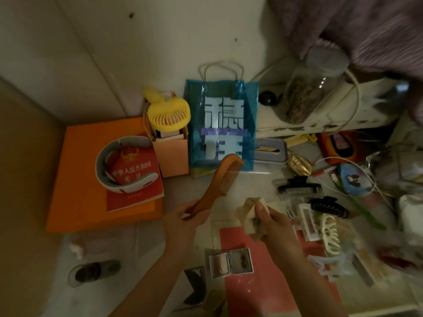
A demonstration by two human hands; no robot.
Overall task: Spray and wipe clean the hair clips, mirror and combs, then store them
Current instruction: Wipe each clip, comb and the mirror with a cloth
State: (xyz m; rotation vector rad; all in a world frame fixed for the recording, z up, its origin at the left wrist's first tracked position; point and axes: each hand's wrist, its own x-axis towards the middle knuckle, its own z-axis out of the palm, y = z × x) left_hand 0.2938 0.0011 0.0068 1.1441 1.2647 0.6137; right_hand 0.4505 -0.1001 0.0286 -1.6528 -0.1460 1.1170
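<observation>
My left hand (183, 219) grips the handle of a brown wooden comb (223, 177), which points up and to the right over the table. A crumpled beige cloth (250, 217) is bunched in my right hand (272, 221), just right of the comb and apart from it. A small open compact mirror (231, 262) lies between my forearms. To the right lie a black claw clip (298, 185), a second black clip (327, 207), a cream claw clip (330, 235) and a pale blue clip (320, 266).
A blue plastic bag (223, 124) stands behind the comb, beside a yellow fan (168, 114) in a peach box (171, 154). Left is an orange box (80, 179) with a red booklet (135, 177). A jar (306, 97) sits on a shelf; clutter fills the right.
</observation>
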